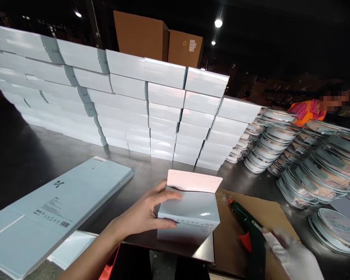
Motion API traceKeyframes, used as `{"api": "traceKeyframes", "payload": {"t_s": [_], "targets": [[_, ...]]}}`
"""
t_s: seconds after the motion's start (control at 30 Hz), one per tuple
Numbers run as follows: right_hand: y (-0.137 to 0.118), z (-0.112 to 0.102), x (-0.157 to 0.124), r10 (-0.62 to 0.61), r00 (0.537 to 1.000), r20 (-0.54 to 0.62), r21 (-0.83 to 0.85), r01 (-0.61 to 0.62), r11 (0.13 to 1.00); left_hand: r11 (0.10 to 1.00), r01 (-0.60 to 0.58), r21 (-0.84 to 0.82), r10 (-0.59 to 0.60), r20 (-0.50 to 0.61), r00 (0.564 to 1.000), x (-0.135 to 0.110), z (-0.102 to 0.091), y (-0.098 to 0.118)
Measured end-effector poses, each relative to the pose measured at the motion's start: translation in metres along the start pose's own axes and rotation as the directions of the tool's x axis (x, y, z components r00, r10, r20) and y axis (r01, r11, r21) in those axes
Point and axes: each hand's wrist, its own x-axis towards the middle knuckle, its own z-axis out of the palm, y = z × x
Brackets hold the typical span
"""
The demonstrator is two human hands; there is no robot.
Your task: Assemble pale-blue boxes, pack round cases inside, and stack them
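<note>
My bare left hand is closed on a small light-blue box, its thumb along the near face and fingers over the upper face. The box sits at the table's near edge with its pale pink end flap standing up. To the right, a dark green glue gun with a red trigger and orange tip lies over a cardboard sheet. My right hand, in a white glove, is against the gun's rear side; it is blurred, and whether its fingers wrap the handle cannot be told. Stringy glue shows near the tip.
Flattened light-blue cartons lie stacked at left. A wall of pale boxes stands across the metal table, with brown cartons behind. Stacks of round, plastic-wrapped items fill the right side. A person in an orange vest is beyond.
</note>
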Motion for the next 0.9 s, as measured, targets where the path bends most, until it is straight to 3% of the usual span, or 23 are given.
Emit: {"api": "traceKeyframes", "payload": {"t_s": [0.07, 0.13, 0.2, 0.27, 0.33, 0.4, 0.47, 0.53, 0.6, 0.67, 0.7, 0.73, 0.77, 0.83, 0.87, 0.9], "targets": [[-0.038, 0.031, -0.003, -0.267, 0.959, 0.092, 0.091, 0.259, 0.962, 1.000, -0.020, -0.010, 0.020, -0.020, 1.000, -0.001, 0.001, -0.003], [-0.069, 0.065, -0.007, -0.443, 0.812, 0.381, 0.299, 0.345, 0.890, 0.997, -0.070, -0.024, 0.069, -0.058, 0.996, -0.004, 0.005, -0.008], [-0.082, 0.091, -0.011, -0.529, 0.647, 0.549, 0.419, 0.335, 0.844, 0.990, -0.133, -0.039, 0.128, -0.117, 0.985, -0.007, 0.014, -0.017], [-0.080, 0.103, -0.013, -0.596, 0.571, 0.565, 0.440, 0.402, 0.803, 0.978, -0.200, -0.063, 0.185, -0.194, 0.963, -0.009, 0.024, -0.028], [-0.075, 0.106, -0.015, -0.697, 0.497, 0.517, 0.404, 0.576, 0.711, 0.958, -0.272, -0.090, 0.243, -0.249, 0.938, -0.009, 0.032, -0.037], [-0.077, 0.105, -0.015, -0.798, 0.371, 0.475, 0.339, 0.759, 0.555, 0.944, -0.314, -0.097, 0.286, -0.233, 0.930, -0.009, 0.033, -0.040], [-0.087, 0.105, -0.016, -0.853, 0.248, 0.459, 0.288, 0.867, 0.407, 0.944, -0.316, -0.090, 0.300, -0.156, 0.941, -0.008, 0.028, -0.037], [-0.098, 0.106, -0.017, -0.872, 0.183, 0.454, 0.246, 0.915, 0.321, 0.948, -0.308, -0.084, 0.302, -0.080, 0.950, -0.006, 0.021, -0.029], [-0.101, 0.106, -0.018, -0.870, 0.153, 0.469, 0.204, 0.940, 0.275, 0.957, -0.271, -0.099, 0.267, -0.057, 0.962, -0.004, 0.016, -0.020], [-0.092, 0.106, -0.021, -0.873, 0.175, 0.456, 0.116, 0.960, 0.253, 0.969, -0.210, -0.133, 0.199, -0.095, 0.976, -0.004, 0.013, -0.017], [-0.083, 0.106, -0.022, -0.880, 0.221, 0.420, 0.051, 0.962, 0.267, 0.971, -0.182, -0.153, 0.162, -0.133, 0.978, -0.004, 0.013, -0.018], [-0.073, 0.108, -0.024, -0.883, 0.314, 0.349, -0.018, 0.944, 0.329, 0.972, -0.161, -0.172, 0.128, -0.186, 0.974, -0.006, 0.013, -0.022], [-0.061, 0.110, -0.025, -0.864, 0.437, 0.251, -0.051, 0.897, 0.439, 0.971, -0.150, -0.188, 0.100, -0.253, 0.962, -0.009, 0.014, -0.027], [-0.041, 0.116, -0.027, -0.753, 0.654, 0.073, 0.022, 0.754, 0.656, 0.965, -0.144, -0.220, 0.044, -0.406, 0.913, -0.014, 0.020, -0.039], [-0.035, 0.119, -0.029, -0.692, 0.721, 0.037, 0.091, 0.687, 0.721, 0.958, -0.141, -0.249, 0.007, -0.474, 0.881, -0.016, 0.025, -0.045], [-0.032, 0.122, -0.030, -0.657, 0.753, 0.033, 0.148, 0.647, 0.748, 0.950, -0.140, -0.280, -0.028, -0.521, 0.853, -0.018, 0.032, -0.049]]}}
